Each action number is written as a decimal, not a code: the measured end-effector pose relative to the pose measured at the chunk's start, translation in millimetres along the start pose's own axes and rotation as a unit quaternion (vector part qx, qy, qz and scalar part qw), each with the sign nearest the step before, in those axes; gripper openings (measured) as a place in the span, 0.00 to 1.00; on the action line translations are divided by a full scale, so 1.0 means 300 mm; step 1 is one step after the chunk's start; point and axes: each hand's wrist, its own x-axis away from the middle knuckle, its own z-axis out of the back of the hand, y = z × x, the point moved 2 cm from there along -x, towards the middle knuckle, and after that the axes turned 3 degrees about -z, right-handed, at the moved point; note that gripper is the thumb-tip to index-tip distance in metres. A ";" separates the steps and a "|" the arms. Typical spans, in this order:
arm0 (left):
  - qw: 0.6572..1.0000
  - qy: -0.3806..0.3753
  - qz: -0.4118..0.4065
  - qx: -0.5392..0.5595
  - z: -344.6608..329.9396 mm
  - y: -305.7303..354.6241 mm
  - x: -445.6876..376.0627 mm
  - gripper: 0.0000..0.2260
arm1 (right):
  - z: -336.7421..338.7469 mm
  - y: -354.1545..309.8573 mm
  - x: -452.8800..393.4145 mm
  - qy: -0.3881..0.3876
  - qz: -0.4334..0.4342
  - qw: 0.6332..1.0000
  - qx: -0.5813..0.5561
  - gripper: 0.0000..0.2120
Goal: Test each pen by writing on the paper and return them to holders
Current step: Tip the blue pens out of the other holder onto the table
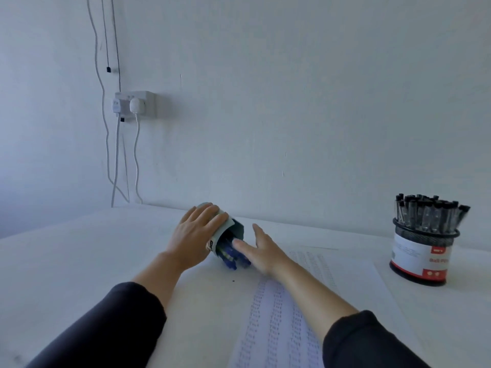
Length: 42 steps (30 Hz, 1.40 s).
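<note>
A grey-green pen holder lies tipped on its side on the white table, its mouth turned toward me. Several blue pens stick out of that mouth. My left hand lies over the top of the holder with its fingers curved round it. My right hand is just right of the mouth, fingers straight, the thumb touching the blue pens. A sheet of paper covered in columns of small written marks lies under my right forearm. A second black mesh holder full of black-capped pens stands upright at the right.
The table meets a white wall at the back. A wall socket with plugs and hanging cables sits at the back left.
</note>
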 end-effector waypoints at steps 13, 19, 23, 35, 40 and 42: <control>0.981 0.053 0.108 -0.153 0.001 -0.049 0.061 0.40 | -0.088 -0.021 0.014 -0.008 0.020 0.960 0.278 0.30; 0.929 -0.040 0.349 -0.119 0.046 -0.105 0.091 0.38 | -0.089 -0.032 0.030 -0.031 0.011 0.937 0.347 0.35; 0.893 -0.034 0.444 -0.071 0.063 -0.126 0.109 0.40 | -0.100 -0.046 0.036 -0.041 -0.004 0.927 0.372 0.40; 0.839 0.039 0.523 0.143 0.042 -0.134 0.121 0.48 | -0.068 -0.060 0.027 -0.007 0.005 0.962 0.272 0.36; 0.815 0.019 0.541 0.206 0.032 -0.125 0.113 0.51 | 0.011 -0.028 0.005 -0.027 -0.034 0.990 0.136 0.20; 0.812 -0.022 0.563 0.151 0.046 -0.116 0.099 0.51 | 0.029 -0.018 0.006 -0.068 -0.056 0.987 0.133 0.14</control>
